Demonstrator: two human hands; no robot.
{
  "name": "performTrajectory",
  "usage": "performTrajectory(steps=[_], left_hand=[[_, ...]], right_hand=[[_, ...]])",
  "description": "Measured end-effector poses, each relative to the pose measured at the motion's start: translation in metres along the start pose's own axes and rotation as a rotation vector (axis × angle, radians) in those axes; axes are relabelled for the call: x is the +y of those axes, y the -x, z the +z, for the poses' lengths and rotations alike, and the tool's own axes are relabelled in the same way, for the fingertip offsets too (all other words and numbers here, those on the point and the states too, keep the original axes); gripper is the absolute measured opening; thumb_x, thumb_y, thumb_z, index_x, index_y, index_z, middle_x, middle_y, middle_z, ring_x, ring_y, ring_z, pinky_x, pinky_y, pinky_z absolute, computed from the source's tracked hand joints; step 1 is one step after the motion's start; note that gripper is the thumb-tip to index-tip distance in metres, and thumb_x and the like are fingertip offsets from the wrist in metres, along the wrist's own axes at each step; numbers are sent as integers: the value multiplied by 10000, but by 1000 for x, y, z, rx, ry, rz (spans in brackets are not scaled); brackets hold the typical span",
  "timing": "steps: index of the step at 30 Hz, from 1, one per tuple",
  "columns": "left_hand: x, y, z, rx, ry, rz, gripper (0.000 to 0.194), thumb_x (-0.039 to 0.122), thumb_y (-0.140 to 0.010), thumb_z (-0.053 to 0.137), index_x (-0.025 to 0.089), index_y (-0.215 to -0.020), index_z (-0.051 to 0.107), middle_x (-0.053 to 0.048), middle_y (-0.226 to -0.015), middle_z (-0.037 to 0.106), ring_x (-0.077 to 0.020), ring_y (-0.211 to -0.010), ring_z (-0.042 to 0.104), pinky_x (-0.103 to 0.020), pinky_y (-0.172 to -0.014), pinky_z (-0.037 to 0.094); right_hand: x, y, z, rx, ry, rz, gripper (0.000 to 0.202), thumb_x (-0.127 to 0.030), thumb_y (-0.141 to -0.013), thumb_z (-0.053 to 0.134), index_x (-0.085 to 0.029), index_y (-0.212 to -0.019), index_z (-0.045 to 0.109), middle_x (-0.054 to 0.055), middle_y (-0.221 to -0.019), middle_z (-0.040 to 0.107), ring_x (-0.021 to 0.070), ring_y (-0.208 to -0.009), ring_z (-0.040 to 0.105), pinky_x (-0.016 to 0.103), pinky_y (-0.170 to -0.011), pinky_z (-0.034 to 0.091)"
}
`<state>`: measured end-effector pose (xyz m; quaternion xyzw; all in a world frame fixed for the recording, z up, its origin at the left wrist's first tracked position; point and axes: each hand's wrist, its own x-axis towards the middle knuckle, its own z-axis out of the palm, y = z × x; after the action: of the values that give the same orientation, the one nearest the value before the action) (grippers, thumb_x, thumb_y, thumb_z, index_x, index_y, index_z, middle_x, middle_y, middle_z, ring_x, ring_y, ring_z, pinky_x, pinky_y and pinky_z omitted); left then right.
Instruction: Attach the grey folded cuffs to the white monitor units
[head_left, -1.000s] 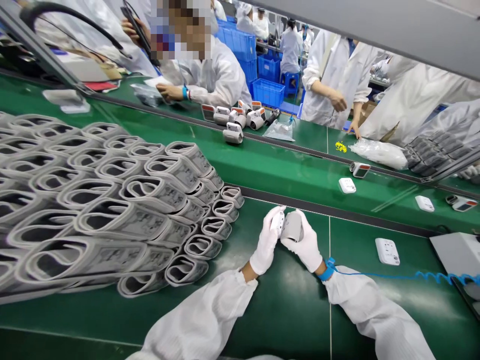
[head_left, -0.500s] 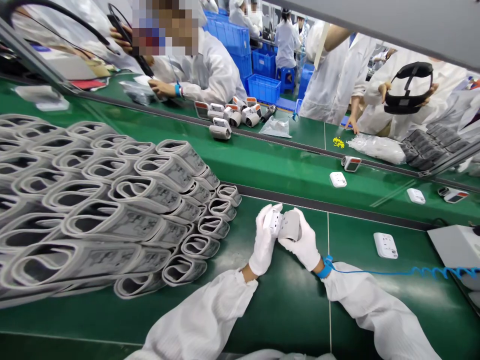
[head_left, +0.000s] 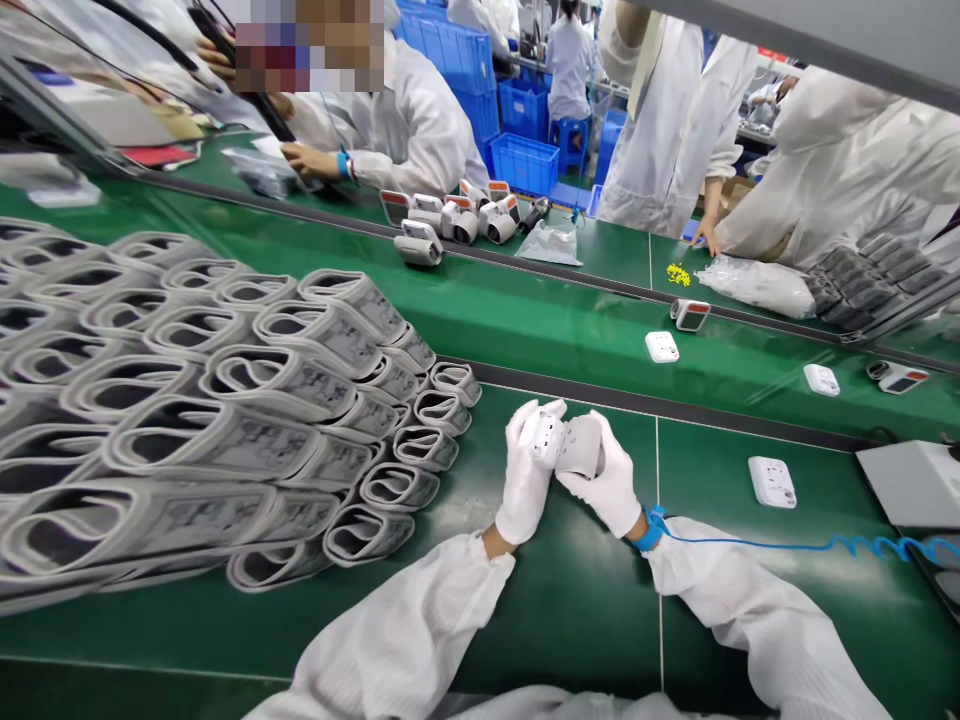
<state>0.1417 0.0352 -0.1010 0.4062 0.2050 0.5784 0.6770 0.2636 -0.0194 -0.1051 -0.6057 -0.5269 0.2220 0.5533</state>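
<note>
My left hand [head_left: 523, 480], in a white glove, is closed on a small white monitor unit [head_left: 546, 438] with its underside and small slots toward me. My right hand [head_left: 611, 480], also gloved and with a blue strap at the wrist, grips a curved grey cuff [head_left: 579, 447]. Cuff and unit are held side by side at their edges; whether they are joined I cannot tell. Left of my hands rises a big stack of rolled grey cuffs [head_left: 285, 390]. Another white monitor unit [head_left: 772, 482] lies on the green worktop to the right.
Beyond a dark rail runs a green belt carrying white units [head_left: 662, 347] and assembled wrist monitors [head_left: 690, 315]. Several co-workers in white coats stand or sit behind it, near blue crates [head_left: 525, 165]. A grey box [head_left: 907, 485] and a coiled blue cord [head_left: 870, 546] are at right.
The units and monitors on the belt have shifted slightly left. A black headset held by a co-worker is out of view now. My hands keep nearly the same place and hold.
</note>
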Motion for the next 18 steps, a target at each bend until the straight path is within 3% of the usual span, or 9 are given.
performTrajectory(steps=[9,18], left_hand=[[0,0,-8,-104,-132,51,562,580,-1006,510,267,-1471,459,-146,-1510,538,-301,-1411,510,-514,-1201,403],[14,0,-7,-184,-358,156,605,624,-1013,433,274,-1505,481,-130,-1540,504,-319,-1434,468,-531,-1228,346]], right_hand=[[-2,1,-1,0,78,-7,893,-442,-727,841,-177,-1500,482,134,-1455,605,318,-1322,617,420,-1112,535],[-2,2,-3,1,130,-18,886,-437,-728,844,-171,-1492,486,140,-1445,611,318,-1315,623,426,-1131,518]])
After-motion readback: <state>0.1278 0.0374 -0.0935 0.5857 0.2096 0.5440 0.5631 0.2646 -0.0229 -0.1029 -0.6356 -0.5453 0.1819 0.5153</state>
